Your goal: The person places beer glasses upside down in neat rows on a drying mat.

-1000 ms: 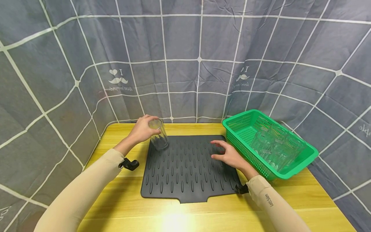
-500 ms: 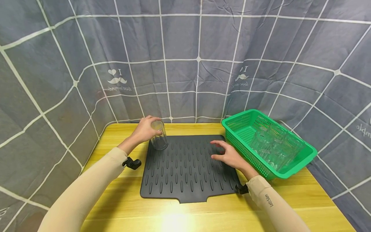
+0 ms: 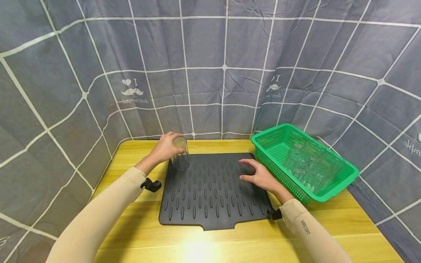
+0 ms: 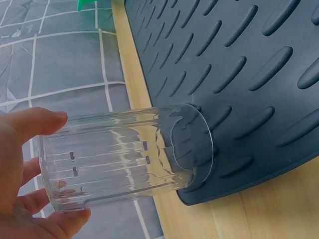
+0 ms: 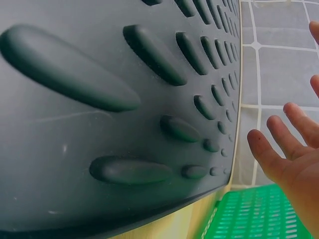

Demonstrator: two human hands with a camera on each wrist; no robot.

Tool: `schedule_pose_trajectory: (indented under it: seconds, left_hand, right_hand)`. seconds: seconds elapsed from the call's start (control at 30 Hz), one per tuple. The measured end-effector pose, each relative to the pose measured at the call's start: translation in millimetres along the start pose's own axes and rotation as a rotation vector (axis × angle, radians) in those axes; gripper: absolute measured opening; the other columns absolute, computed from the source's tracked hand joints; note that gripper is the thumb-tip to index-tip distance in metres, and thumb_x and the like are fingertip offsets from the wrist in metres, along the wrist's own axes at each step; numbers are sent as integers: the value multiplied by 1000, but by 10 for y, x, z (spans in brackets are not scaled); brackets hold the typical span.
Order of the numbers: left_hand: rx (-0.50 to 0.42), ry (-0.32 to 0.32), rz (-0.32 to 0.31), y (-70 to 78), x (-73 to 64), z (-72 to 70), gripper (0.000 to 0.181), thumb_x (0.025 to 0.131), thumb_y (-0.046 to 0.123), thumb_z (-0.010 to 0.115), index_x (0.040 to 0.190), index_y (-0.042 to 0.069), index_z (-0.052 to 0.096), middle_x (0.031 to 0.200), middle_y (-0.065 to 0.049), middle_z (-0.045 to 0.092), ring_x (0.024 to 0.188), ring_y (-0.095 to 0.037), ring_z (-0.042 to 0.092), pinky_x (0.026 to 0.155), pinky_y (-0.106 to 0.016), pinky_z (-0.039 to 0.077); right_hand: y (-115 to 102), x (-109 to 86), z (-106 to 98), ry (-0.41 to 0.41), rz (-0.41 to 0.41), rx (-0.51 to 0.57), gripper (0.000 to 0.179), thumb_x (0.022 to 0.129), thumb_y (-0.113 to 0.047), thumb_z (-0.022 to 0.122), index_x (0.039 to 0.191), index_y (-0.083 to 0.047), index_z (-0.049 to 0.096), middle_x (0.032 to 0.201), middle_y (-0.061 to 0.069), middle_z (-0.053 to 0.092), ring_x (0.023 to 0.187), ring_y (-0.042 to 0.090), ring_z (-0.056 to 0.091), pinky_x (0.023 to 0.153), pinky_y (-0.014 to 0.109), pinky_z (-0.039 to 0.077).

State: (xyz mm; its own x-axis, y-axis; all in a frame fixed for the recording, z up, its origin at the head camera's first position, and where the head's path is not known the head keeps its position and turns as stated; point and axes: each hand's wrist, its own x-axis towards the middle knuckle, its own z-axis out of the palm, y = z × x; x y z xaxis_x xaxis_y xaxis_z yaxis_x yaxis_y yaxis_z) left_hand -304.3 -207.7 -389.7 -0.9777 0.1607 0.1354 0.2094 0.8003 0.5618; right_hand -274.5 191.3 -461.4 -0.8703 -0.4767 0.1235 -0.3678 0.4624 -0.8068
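Observation:
A clear, ribbed drinking glass (image 3: pixel 180 157) stands at the back left corner of the dark grey drying mat (image 3: pixel 210 197). My left hand (image 3: pixel 166 147) holds it near its upper end, thumb on one side and fingers on the other. In the left wrist view, the glass (image 4: pixel 124 154) has its far rim against the mat (image 4: pixel 234 89). My right hand (image 3: pixel 260 176) hovers over the mat's right side with fingers spread and nothing in them. In the right wrist view, that hand (image 5: pixel 299 159) shows separated, relaxed fingers.
A green plastic basket (image 3: pixel 279 164) stands right of the mat, slightly angled, with several clear glasses (image 3: pixel 315 171) in its nearer half. The wooden table (image 3: pixel 138 219) meets a grey checked curtain (image 3: pixel 204 87) along its back and sides.
The glass, tilted one second ago, is now upright on the mat's back left corner, still in my left hand. My right hand keeps its place.

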Motion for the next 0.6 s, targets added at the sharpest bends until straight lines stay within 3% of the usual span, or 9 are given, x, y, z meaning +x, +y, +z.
schedule_pose_trajectory:
  seconds: [0.6]
  left_hand:
    - [-28,-11,-2,7,-30,32,67,87,33,76,147,16,50,151,-18,39,138,-41,35,97,-61,46]
  right_hand:
    - [12,-18,-24,7,-8,-21,62,89,-33,78,144,-19,54,147,11,50,136,43,45,106,63,41]
